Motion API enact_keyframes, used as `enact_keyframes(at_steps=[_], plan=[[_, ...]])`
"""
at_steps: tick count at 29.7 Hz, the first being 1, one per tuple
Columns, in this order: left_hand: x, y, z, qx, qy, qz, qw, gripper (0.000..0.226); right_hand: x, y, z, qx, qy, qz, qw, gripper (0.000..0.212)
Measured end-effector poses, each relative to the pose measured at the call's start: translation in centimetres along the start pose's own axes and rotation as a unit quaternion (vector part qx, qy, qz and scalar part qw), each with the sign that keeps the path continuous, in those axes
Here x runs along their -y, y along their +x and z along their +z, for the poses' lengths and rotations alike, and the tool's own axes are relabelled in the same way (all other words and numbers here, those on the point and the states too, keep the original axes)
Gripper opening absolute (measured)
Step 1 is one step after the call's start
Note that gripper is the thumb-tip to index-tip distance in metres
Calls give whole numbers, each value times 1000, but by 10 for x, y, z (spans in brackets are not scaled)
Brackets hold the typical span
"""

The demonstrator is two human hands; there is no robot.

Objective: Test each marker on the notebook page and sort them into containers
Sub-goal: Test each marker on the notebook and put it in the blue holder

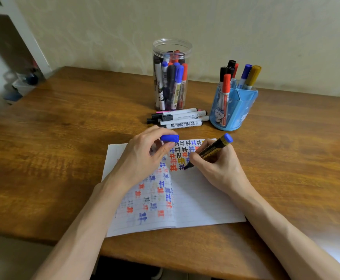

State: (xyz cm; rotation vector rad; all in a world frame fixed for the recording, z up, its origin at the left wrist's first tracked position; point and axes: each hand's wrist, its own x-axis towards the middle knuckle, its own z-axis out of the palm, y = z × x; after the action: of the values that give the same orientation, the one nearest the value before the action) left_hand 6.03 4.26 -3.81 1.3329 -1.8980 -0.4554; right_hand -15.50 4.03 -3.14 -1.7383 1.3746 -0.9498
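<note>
My right hand (215, 168) grips the blue marker (211, 151), tip down on the notebook page (205, 203), right beside the rows of colored test marks. My left hand (143, 156) pinches a blue cap (169, 138) over the page's top edge. Loose markers (179, 119) lie on the table (64, 138), just in front of the clear jar (172, 75). The blue holder (233, 110) is to their right; both containers hold markers.

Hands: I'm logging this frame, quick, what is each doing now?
Left hand: pinches the blue cap.
Right hand: grips the marker, tip on the notebook.
</note>
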Motion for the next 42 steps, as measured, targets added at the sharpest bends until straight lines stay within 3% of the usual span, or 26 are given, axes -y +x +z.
enact_keyframes(at_steps=[8, 13, 21, 25, 29, 32, 36, 42], plan=[[-3, 0, 1, 22, -10, -14, 1000, 43, 3, 0, -11, -76, 184, 4, 980, 11], [-2, -1, 0, 24, -22, -23, 999, 26, 2, 1, -13, -92, 236, -29, 967, 15], [-6, -1, 0, 29, -31, -36, 998, 25, 2, -2, -10, -40, 202, -55, 977, 18], [-6, -1, 0, 24, -29, -24, 999, 24, 2, -2, -12, 8, 178, -22, 984, 23], [-7, -2, -3, -3, -41, -20, 999, 24, 10, 2, -19, 85, 329, 71, 938, 29], [-9, -1, -5, -10, -50, -22, 998, 23, 10, 5, -24, 69, 257, 71, 961, 19], [-6, -1, -5, -14, -36, -20, 999, 18, 2, 4, -27, 79, 103, -19, 991, 26], [-7, -2, -4, -21, -15, -14, 1000, 19, -5, 5, -26, 78, 95, -47, 991, 26]])
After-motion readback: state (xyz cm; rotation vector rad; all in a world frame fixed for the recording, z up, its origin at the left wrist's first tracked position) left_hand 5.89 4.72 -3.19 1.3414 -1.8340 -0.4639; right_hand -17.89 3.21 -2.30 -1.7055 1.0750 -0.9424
